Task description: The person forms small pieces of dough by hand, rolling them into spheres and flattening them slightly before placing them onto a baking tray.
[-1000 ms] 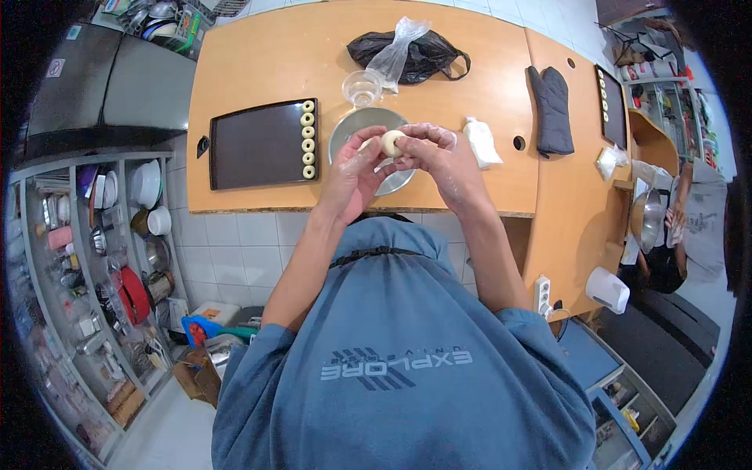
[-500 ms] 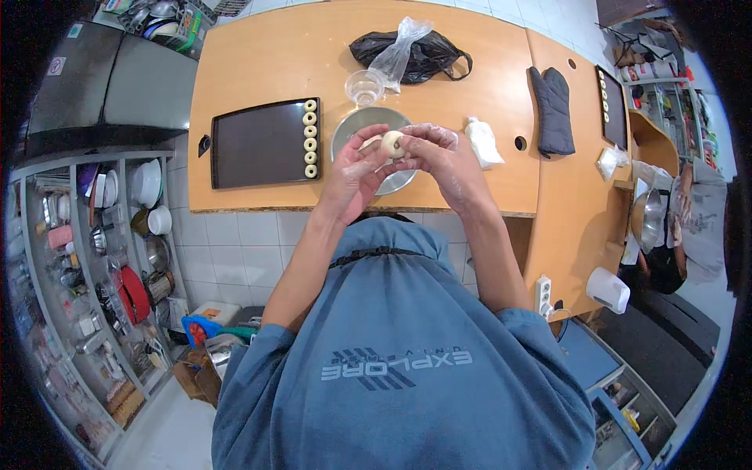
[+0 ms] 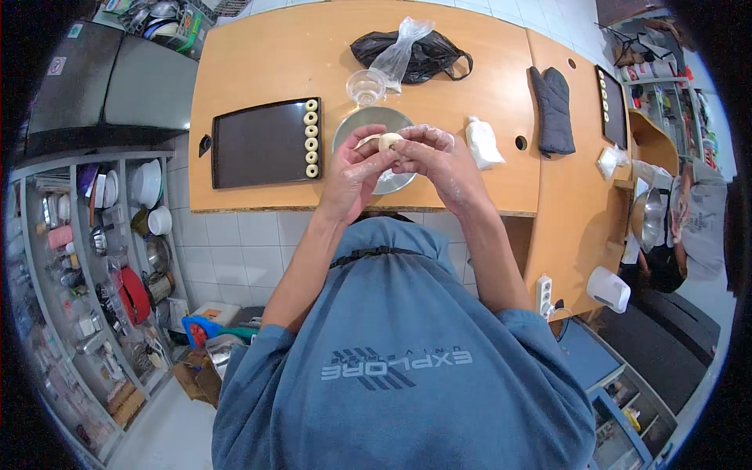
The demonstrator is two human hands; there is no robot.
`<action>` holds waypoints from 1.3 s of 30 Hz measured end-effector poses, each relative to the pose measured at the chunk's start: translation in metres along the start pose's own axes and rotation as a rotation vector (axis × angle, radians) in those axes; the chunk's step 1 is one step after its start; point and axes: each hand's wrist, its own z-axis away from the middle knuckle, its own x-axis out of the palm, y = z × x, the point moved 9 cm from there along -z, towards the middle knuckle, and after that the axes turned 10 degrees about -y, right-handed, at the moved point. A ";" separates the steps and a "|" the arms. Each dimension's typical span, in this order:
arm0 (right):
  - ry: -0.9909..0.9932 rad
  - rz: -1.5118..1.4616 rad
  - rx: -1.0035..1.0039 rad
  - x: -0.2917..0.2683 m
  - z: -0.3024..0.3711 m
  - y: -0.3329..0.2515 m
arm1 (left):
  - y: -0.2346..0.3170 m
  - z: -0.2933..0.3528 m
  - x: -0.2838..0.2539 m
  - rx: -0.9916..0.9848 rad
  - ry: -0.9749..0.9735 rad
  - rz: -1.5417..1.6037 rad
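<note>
Between the fingertips of both hands is a small pale dough ring [image 3: 390, 141], held over a metal bowl [image 3: 394, 119]. My left hand [image 3: 349, 176] pinches its left side with thumb and fingers. From the right, my right hand [image 3: 445, 163] grips it, with white flour on the skin. Both hands hide much of the bowl, and its contents can hardly be made out. To the left lies a dark baking tray [image 3: 258, 149], with a column of several dough rings [image 3: 311, 144] along its right edge.
Behind the bowl are a clear plastic cup [image 3: 366, 88], a clear bag [image 3: 399, 55] and a black plastic bag [image 3: 435, 59]. A white flour bag [image 3: 484, 143] and dark oven mitt [image 3: 553, 110] lie rightward. Another person's arm [image 3: 680, 207] shows at far right beside a metal bowl [image 3: 648, 219].
My fingers have shifted around the dough ring, covering more of it; my right hand has turned slightly. The ring stays over the bowl.
</note>
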 end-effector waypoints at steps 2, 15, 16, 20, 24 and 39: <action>-0.042 -0.011 0.013 0.002 0.000 0.001 | 0.001 0.001 -0.002 -0.008 0.024 0.000; -0.047 0.082 0.051 0.001 0.000 0.002 | 0.001 0.003 -0.006 -0.066 0.054 -0.040; -0.032 0.061 0.024 0.000 0.000 0.001 | 0.000 0.003 -0.006 -0.061 0.067 0.027; 0.003 -0.119 -0.063 0.001 -0.001 -0.001 | 0.001 0.002 0.005 -0.034 0.015 0.133; -0.032 -0.053 0.012 0.003 0.001 0.000 | -0.002 0.004 -0.002 -0.038 0.001 0.087; -0.053 -0.003 0.017 -0.001 -0.001 0.003 | -0.004 0.003 -0.005 -0.048 0.042 0.100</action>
